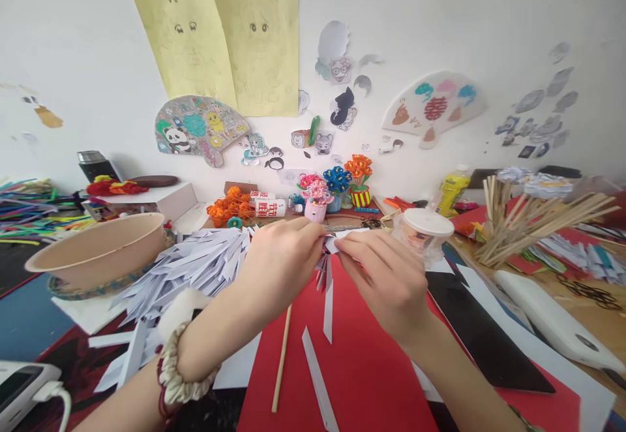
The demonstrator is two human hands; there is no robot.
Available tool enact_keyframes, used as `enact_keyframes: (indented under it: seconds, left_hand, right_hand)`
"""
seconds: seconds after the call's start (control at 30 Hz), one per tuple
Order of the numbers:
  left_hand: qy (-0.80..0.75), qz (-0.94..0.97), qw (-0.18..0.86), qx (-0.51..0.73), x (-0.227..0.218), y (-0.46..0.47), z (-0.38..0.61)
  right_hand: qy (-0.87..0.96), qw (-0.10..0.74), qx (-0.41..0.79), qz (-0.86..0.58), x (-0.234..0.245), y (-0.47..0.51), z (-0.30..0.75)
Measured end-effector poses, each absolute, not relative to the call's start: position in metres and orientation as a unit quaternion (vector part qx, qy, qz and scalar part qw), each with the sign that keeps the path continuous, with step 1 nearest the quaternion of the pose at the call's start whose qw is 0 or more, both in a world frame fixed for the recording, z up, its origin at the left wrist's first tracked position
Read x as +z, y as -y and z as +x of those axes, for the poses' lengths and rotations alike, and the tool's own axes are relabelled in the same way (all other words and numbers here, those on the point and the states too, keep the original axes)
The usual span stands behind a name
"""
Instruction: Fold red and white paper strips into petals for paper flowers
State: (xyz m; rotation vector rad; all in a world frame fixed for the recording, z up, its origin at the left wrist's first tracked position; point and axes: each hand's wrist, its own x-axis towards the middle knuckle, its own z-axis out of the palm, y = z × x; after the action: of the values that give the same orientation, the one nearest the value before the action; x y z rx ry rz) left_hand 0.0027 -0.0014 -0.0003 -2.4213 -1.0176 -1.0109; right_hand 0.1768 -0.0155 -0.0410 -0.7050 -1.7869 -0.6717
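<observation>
My left hand [286, 252] and my right hand [388, 278] meet over a red sheet [381, 380], fingertips pinched together. Between them is a white paper strip [328, 308], its long end hanging down. Some small reddish pieces show under the fingers, too hidden to name. Another folded paper strip [319, 380] lies on the red sheet, with a thin wooden stick [281, 370] to its left. Left of my left hand a big heap of white paper strips [195, 262] is spread out.
A beige bowl [98, 243] stands at the left. Behind my hands are small pots of craft flowers [337, 181]. A lidded cup [425, 223], a black panel [489, 334], a white power bank [557, 321] and a bundle of wooden sticks [542, 223] occupy the right.
</observation>
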Motion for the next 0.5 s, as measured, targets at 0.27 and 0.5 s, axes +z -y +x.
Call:
enact_keyframes:
  seconds: [0.27,0.5]
  left_hand:
    - [0.383,-0.832,0.128,-0.380,0.0049,0.0026,0.0001]
    - [0.397,-0.821,0.109,-0.395,0.0049,0.0050,0.0026]
  right_hand:
    - [0.708,0.574,-0.233,-0.338,-0.0415,0.0155,0.1773]
    - [0.669,0.604,-0.082,-0.425,-0.0413,0.0156,0.1768]
